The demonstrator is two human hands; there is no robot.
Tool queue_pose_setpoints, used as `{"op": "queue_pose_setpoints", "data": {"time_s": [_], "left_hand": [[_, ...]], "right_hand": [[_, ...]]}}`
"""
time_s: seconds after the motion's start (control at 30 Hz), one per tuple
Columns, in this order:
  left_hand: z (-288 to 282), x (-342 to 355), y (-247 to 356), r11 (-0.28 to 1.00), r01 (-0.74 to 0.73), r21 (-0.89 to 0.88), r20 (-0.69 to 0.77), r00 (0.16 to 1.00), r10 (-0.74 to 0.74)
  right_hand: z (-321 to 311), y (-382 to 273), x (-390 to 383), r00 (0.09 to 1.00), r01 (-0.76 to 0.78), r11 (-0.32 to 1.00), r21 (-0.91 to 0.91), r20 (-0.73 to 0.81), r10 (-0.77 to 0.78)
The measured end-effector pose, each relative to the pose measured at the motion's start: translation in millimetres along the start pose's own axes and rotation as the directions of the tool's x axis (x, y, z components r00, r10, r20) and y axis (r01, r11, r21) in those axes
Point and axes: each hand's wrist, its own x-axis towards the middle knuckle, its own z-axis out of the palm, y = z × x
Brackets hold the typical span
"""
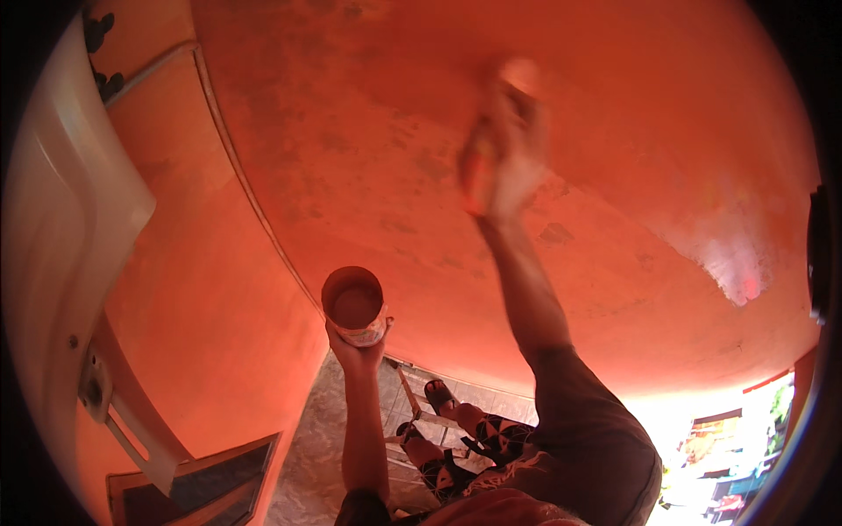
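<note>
My left hand (355, 346) is closed around an open round tub (354, 307) with a dark interior and a pale, marked outside, held low at the middle. My right hand (513, 153) is raised against the orange-red wall (403, 167), higher and to the right, smeared by motion. It grips a blurred tool (481, 180) with an orange part, possibly a paintbrush; its end is unclear. The wall has darker mottled patches and a paler, whitish patch (737, 272) at the right.
A wooden ladder (408, 390) stands below, near my sandalled feet, on a tiled floor (311, 438). At left are a white fixture (83, 202), a thin pipe (215, 105) along the wall and a dark framed panel (189, 486). A bright opening (724, 447) is at lower right.
</note>
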Motion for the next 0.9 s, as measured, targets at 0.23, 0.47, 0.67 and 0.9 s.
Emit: {"op": "queue_pose_setpoints", "data": {"time_s": [0.23, 0.47, 0.67, 0.9], "left_hand": [[-5.2, -1.5, -6.0, 0.998, -0.031, -0.058, 0.004, 1.000, 0.031], [-17.5, 1.5, 1.0, 0.999, -0.001, -0.046, -0.017, 1.000, 0.000], [-22.0, 9.3, -0.7, 0.999, 0.045, -0.001, -0.076, 0.996, -0.045], [-38.8, 11.2, -6.3, 0.998, 0.059, -0.022, -0.032, 0.998, -0.060]], "right_hand": [[124.2, -104.5, 16.5, 0.919, 0.023, 0.950, 0.310, 0.367, -0.142], [16.6, 38.8, -28.2, 0.964, -0.266, 0.890, 0.369, 0.117, 0.239], [-181.7, 174.1, -87.9, 0.950, -0.265, 0.964, -0.022, -0.176, 0.257], [-69.7, 99.1, -99.9, 0.997, -0.078, 0.963, -0.258, -0.030, 0.073]]}}
